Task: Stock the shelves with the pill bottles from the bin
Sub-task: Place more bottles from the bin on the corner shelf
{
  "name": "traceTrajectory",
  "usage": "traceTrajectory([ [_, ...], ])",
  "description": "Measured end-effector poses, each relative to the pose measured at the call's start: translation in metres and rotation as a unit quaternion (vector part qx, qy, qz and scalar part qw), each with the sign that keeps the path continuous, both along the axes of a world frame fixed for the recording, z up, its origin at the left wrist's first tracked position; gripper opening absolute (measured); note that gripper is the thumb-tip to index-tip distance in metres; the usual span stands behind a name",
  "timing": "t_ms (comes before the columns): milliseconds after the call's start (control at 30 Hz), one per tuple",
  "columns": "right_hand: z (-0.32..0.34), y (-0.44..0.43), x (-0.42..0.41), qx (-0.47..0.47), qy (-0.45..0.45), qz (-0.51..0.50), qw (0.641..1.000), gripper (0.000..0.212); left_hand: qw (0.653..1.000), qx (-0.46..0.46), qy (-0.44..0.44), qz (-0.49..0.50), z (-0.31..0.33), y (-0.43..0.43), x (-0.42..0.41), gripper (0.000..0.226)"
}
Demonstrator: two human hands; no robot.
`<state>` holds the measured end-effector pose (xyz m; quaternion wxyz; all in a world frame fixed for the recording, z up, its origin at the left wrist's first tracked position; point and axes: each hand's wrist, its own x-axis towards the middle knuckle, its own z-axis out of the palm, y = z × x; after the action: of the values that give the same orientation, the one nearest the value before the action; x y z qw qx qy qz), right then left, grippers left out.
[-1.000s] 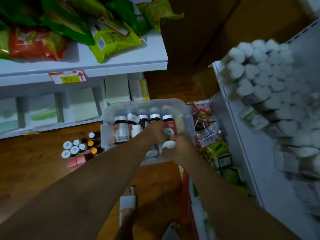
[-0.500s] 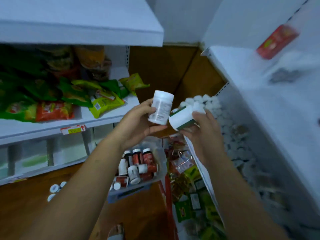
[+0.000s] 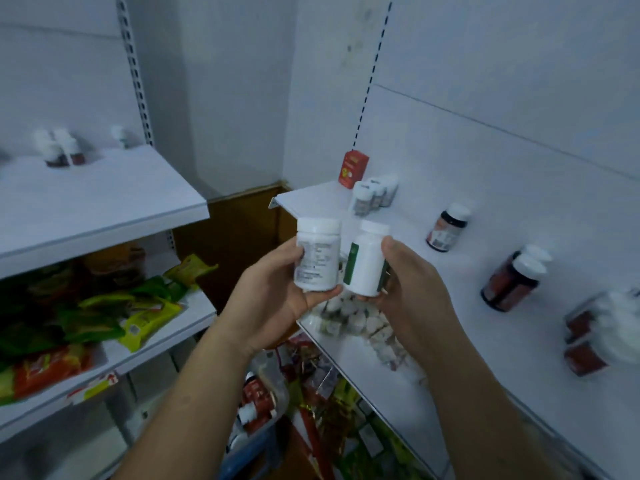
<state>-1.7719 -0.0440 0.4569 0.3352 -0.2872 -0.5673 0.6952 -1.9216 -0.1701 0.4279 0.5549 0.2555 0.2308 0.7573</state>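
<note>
Carrying step: the left hand (image 3: 273,296) curls its fingers (image 3: 299,252) round a white pill bottle (image 3: 317,259); the right hand (image 3: 414,292) grips a green-labelled bottle (image 3: 367,265) beside it; next (my guess) both go upright on the shelf (image 3: 464,296) right of the fingers.

Mid-frame, the printed-label bottle (image 3: 317,259) is smooth white plastic with a matt paper label. The green-label bottle (image 3: 367,265) beside it is slightly glossier white plastic. The shelf (image 3: 512,348) on the right looks like painted metal, smooth and matt. The dark bottles (image 3: 509,282) at right are shiny brown, plastic or glass I cannot tell. The snack bags (image 3: 145,317) at lower left are glossy crinkled film. The bin (image 3: 275,374) at bottom centre is clear plastic.
</note>
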Motion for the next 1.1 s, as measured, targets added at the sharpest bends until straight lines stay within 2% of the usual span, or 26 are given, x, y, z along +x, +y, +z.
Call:
traceTrajectory([
  [67,0.004,0.0,0.014,0.007,0.007,-0.008,1.0,0.038,1.0,0.002,-0.011,-0.021,0.009,0.003,0.012,0.048],
  [200,0.013,0.003,0.037,0.008,0.038,-0.007,0.999,0.046,0.999,-0.023,-0.014,-0.043,0.016,0.01,0.028,0.089],
  [233,0.015,0.004,0.042,0.013,0.041,-0.007,0.999,0.046,0.999,-0.036,-0.006,-0.039,0.017,0.013,0.031,0.092],
  [400,0.024,0.011,0.064,0.048,0.045,-0.02,0.998,0.036,0.996,-0.05,-0.021,-0.067,0.024,0.029,0.05,0.056],
  [500,0.025,0.021,0.076,0.06,0.043,-0.032,0.997,0.02,0.995,-0.056,-0.043,-0.076,0.026,0.041,0.063,0.057],
  [667,0.021,0.047,0.099,0.067,0.037,-0.027,0.997,0.021,0.994,-0.067,-0.059,-0.058,0.029,0.064,0.088,0.054],
  [733,0.02,0.057,0.108,0.056,0.052,-0.013,0.997,0.031,0.996,-0.082,-0.025,-0.024,0.03,0.074,0.098,0.052],
  [867,0.012,0.077,0.119,0.037,0.059,-0.012,0.997,0.021,0.988,-0.127,0.059,0.068,0.028,0.092,0.113,0.05],
  [933,0.006,0.088,0.12,0.028,0.06,-0.014,0.998,0.024,0.979,-0.139,0.107,0.107,0.027,0.102,0.118,0.05],
  [1033,0.002,0.1,0.12,0.022,0.048,-0.032,0.998,0.029,0.956,-0.151,0.203,0.15,0.024,0.119,0.122,0.051],
  [1100,0.0,0.109,0.117,0.027,0.039,-0.048,0.998,0.029,0.927,-0.172,0.277,0.186,0.021,0.13,0.119,0.051],
])
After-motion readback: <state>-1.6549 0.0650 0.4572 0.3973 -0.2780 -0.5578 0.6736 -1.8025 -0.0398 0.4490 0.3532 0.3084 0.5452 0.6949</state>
